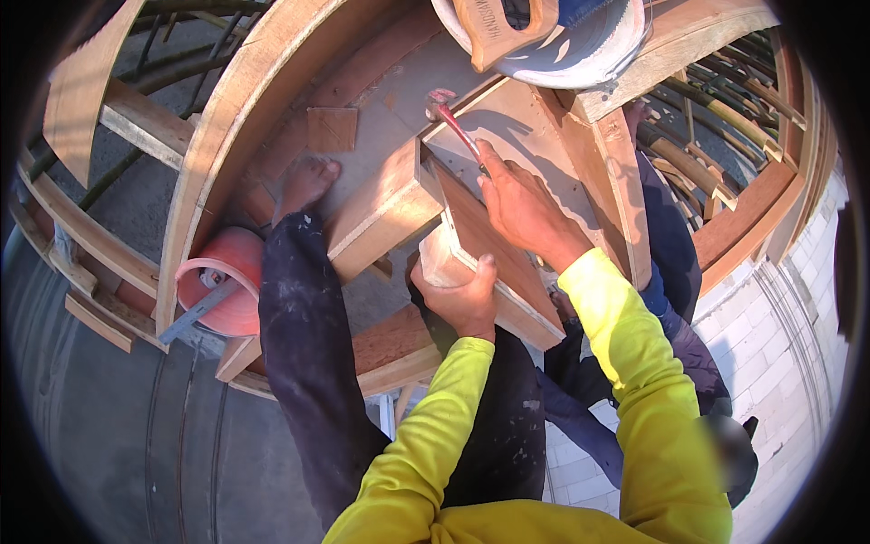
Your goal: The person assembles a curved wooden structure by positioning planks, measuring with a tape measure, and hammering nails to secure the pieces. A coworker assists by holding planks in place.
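Observation:
My right hand [528,201] is wrapped round the red handle of a hammer [460,132], whose head points away from me. Under that forearm slants a wooden board [518,279] with a brown face and pale edges. My left hand [460,301] grips a pale wooden block [442,257] at the board's near side, its thumb raised along the edge. Touching the board's far end is a short timber piece [385,216] that runs down to the left. Whether these pieces are fastened together I cannot tell.
A curved wooden frame [222,109] surrounds my bare foot [306,186]. At left, a red bucket [243,304] holds a metal rule [201,313]. Ahead, a handsaw [507,34] lies across a white bucket [594,65]. Another person [693,363] is close on my right. Poles [698,163] show beneath the frame.

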Motion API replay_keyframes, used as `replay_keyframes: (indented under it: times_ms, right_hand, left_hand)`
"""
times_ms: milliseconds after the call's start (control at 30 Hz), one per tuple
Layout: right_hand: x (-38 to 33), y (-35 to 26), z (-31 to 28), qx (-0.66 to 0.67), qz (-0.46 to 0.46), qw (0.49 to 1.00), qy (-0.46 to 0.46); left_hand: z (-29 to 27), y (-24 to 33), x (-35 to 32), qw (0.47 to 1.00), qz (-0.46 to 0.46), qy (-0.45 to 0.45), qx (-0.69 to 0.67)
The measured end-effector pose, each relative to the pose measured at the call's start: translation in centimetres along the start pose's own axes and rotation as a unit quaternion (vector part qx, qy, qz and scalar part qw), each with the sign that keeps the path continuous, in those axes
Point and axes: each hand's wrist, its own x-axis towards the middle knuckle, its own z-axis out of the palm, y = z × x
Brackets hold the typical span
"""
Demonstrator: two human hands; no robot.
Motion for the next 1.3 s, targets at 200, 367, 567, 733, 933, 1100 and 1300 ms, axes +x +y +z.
replay_keyframes:
  times_ms: [200,367,567,733,933,1100,1300]
  right_hand:
    - [-0.2,-1.0,0.2,-0.012,0.083,0.984,-0.158]
    - [-1.7,-0.5,-0.3,0.082,0.022,0.996,0.008]
    - [-1.4,2.2,1.3,0.049,0.037,0.994,-0.094]
    - [-1.2,1.5,1.4,0.144,0.025,0.988,0.052]
    - [-1.4,5.4,3.8,0.089,0.009,0.995,-0.044]
    - [-2.1,2.6,2.2,0.172,0.033,0.985,0.009]
    - [-1.7,4.5,2.8,0.119,0.015,0.992,-0.023]
  left_hand:
    - [0.3,0.6,0.2,1.000,-0.012,0.005,-0.017]
    - [0.4,0.8,-0.4,0.999,0.021,0.002,-0.025]
    - [0.7,-0.3,0.0,0.998,0.048,-0.001,-0.037]
    - [0.1,0.1,0.2,1.000,-0.011,0.001,-0.028]
    - [0.9,0.8,0.0,0.999,0.018,-0.001,-0.032]
    - [0.9,1.5,-0.2,0.999,0.033,0.012,0.002]
    - [1.5,1.3,-0.2,0.998,0.040,0.044,0.035]
